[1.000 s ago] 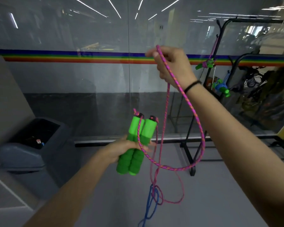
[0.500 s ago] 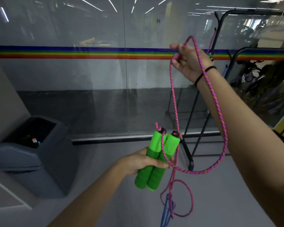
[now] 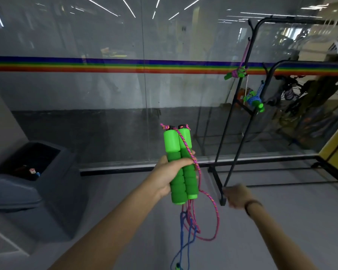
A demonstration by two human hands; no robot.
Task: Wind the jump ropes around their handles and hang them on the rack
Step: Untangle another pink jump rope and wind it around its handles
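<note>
My left hand (image 3: 169, 177) grips two green foam handles (image 3: 179, 162) held upright side by side. A pink braided rope (image 3: 213, 209) crosses the right handle diagonally and hangs below in loose loops. A blue rope (image 3: 181, 248) dangles beneath, beside the pink one. My right hand (image 3: 235, 195), blurred, is low and to the right of the handles, apart from the rope; whether it holds anything is unclear. The black rack (image 3: 242, 106) stands at right. Two wound ropes hang on it: a pink-wrapped bundle (image 3: 235, 73) and a blue-wrapped bundle (image 3: 254, 101).
A grey bin (image 3: 33, 184) stands at the left against the wall. A glass wall with a rainbow stripe (image 3: 105, 65) runs behind. The rack's black base bars (image 3: 220, 188) lie on the floor near my right hand. A yellow object (image 3: 336, 152) is at far right.
My right hand dropped from head height down to beside the rack base, and the rope loop it held up now hangs slack. My left hand raised the handles upright.
</note>
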